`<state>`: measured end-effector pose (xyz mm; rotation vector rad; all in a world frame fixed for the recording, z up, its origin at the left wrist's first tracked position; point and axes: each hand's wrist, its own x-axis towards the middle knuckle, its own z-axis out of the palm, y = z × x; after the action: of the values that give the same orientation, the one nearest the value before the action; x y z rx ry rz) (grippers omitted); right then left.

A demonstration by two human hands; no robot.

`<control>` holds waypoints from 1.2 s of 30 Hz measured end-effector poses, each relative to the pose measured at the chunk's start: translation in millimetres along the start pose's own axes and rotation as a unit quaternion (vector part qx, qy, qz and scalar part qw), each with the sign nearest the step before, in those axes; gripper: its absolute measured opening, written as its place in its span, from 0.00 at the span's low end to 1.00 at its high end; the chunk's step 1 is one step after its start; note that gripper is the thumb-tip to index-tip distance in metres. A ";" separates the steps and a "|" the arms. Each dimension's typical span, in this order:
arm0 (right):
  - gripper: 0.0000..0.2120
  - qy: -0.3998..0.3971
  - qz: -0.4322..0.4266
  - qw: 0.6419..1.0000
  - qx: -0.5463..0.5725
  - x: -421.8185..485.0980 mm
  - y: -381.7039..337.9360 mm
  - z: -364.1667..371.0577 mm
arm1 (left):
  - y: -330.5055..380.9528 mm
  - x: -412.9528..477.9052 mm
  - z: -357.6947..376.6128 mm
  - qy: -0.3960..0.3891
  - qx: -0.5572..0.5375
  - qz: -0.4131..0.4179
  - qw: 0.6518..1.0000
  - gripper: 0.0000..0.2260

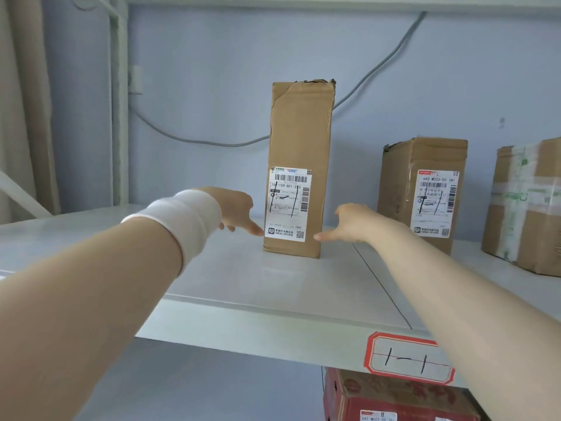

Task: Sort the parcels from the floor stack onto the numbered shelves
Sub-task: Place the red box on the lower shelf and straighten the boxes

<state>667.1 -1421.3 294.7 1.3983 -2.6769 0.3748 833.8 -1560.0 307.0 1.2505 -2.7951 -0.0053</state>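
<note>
Paper tag (408, 357) marked 1-1 sticks to the front lip of the shelf (258, 287), nearer than the right hand and below it. A red box (394, 396) lies on the level underneath. A white wristband (188, 217) wraps the left wrist.

Further in, the left hand (233, 208) and the right hand (349, 221) are both spread, fingers straight and holding nothing, pointing inward toward each other. Between them stands the tall box (299, 132), the parcel being dealt with. It is upright on the shelf with its long axis vertical and its shipping label (288, 205) facing the person. The left fingertips touch the box's lower left edge beside the label. The right fingertips reach its lower right edge; whether they touch or stop just short I cannot tell.

Both hands sit low, near the base, about equally close. A box this tall and narrow would likely tip if pushed high or from one side only, so squaring it probably calls for both hands low together.

Beyond the right hand a second box (394, 189) stands apart from the tall one, with a taped box (528, 208) further right. Behind everything, a grey cable (197, 141) sags along the wall.
</note>
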 end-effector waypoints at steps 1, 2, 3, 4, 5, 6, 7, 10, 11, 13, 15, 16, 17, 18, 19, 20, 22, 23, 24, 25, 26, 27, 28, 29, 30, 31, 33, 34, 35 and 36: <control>0.36 -0.002 0.002 1.000 0.018 3.7 -0.1 2.9 | 0.3 4.7 3.1 -0.003 -0.032 -0.002 0.999 0.33; 0.37 -0.002 0.003 0.999 0.037 7.6 -0.5 5.2 | 0.3 10.1 4.8 -0.003 -0.065 -0.001 0.998 0.34; 0.37 -0.003 0.005 0.998 0.056 11.3 -0.8 7.0 | -0.1 17.2 6.2 -0.001 -0.099 0.000 0.995 0.35; 0.37 -0.005 0.007 0.997 0.077 14.6 -1.1 8.6 | -0.7 25.2 7.4 0.001 -0.137 0.005 0.991 0.37; 0.38 -0.005 0.010 0.995 0.099 18.5 -1.2 10.4 | -1.5 35.2 9.4 0.002 -0.176 0.013 0.984 0.38; 0.38 -0.005 0.010 0.993 0.117 22.2 -1.5 11.6 | -1.7 44.9 12.1 0.004 -0.214 0.025 0.976 0.38; 0.38 -0.007 0.009 0.991 0.131 25.8 -1.8 12.7 | -2.4 55.2 15.8 0.002 -0.248 0.038 0.968 0.37; 0.31 -0.021 -0.011 0.987 0.160 35.8 -2.8 16.7 | -2.0 77.5 25.1 -0.016 -0.324 0.090 0.942 0.29; 0.28 -0.026 -0.018 0.986 0.161 39.6 -3.1 17.4 | -1.3 82.8 26.5 -0.020 -0.343 0.104 0.933 0.26; 0.24 -0.035 -0.022 0.987 0.157 47.0 -4.0 17.7 | -0.7 93.6 27.6 -0.031 -0.366 0.125 0.922 0.21; 0.24 -0.041 -0.020 0.986 0.159 54.0 -3.9 16.8 | -0.9 103.8 27.7 -0.037 -0.366 0.138 0.920 0.19; 0.23 -0.044 -0.020 0.985 0.164 57.2 -3.4 16.6 | -0.6 108.2 27.3 -0.039 -0.361 0.144 0.921 0.19; 0.23 -0.046 -0.020 0.985 0.167 60.4 -2.8 16.7 | -0.6 112.6 27.0 -0.040 -0.356 0.146 0.922 0.19; 0.22 -0.048 -0.022 0.984 0.169 63.6 -2.3 17.1 | -0.3 116.8 26.3 -0.042 -0.354 0.148 0.922 0.18; 0.22 -0.050 -0.024 0.984 0.170 66.4 -1.7 17.6 | 0.3 119.9 25.6 -0.045 -0.351 0.150 0.923 0.17; 0.21 -0.052 -0.026 0.983 0.173 69.2 -1.2 18.1 | 0.9 122.7 25.0 -0.049 -0.348 0.152 0.924 0.15; 0.21 -0.055 -0.028 0.982 0.178 74.3 -0.5 19.1 | 1.1 128.2 23.9 -0.052 -0.344 0.151 0.925 0.16; 0.21 -0.056 -0.028 0.982 0.180 76.9 0.3 19.6 | 1.0 130.4 23.7 -0.053 -0.340 0.151 0.927 0.18; 0.21 -0.057 -0.028 0.982 0.180 79.1 1.2 19.9 | 1.3 132.1 23.6 -0.052 -0.337 0.150 0.928 0.19; 0.21 -0.059 -0.028 0.981 0.181 80.9 1.8 20.1 | 1.7 132.9 23.5 -0.052 -0.335 0.150 0.929 0.19; 0.21 -0.060 -0.027 0.981 0.182 82.4 2.3 20.2 | 2.5 133.6 23.4 -0.052 -0.336 0.150 0.929 0.19; 0.21 -0.061 -0.026 0.981 0.182 83.6 2.7 20.2 | 3.4 133.6 23.0 -0.051 -0.336 0.151 0.928 0.19; 0.21 -0.062 -0.025 0.981 0.182 84.8 3.2 20.4 | 4.7 133.4 22.5 -0.052 -0.337 0.153 0.928 0.19; 0.21 -0.063 -0.023 0.981 0.181 86.1 3.8 20.7 | 5.9 133.1 22.0 -0.054 -0.337 0.155 0.927 0.19; 0.22 -0.063 -0.023 0.981 0.180 87.3 4.3 20.9 | 6.9 132.6 21.6 -0.054 -0.336 0.157 0.927 0.19; 0.22 -0.063 -0.022 0.982 0.179 88.6 4.6 21.1 | 7.6 132.1 21.2 -0.053 -0.334 0.157 0.928 0.19; 0.23 -0.062 -0.023 0.981 0.180 90.6 5.5 21.6 | 8.7 130.5 20.6 -0.052 -0.329 0.155 0.930 0.19; 0.23 -0.062 -0.023 0.981 0.181 91.5 5.9 22.1 | 8.7 130.1 20.6 -0.052 -0.329 0.153 0.930 0.19; 0.23 -0.060 -0.023 0.981 0.182 91.7 6.0 22.7 | 9.0 129.2 20.4 -0.052 -0.330 0.151 0.930 0.19; 0.24 -0.059 -0.022 0.981 0.183 91.7 6.1 23.5 | 9.2 128.4 20.4 -0.050 -0.330 0.148 0.931 0.19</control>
<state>610.1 -1496.9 289.3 1.6138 -2.7655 0.8429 740.3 -1650.1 296.1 0.6738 -2.6531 -0.9238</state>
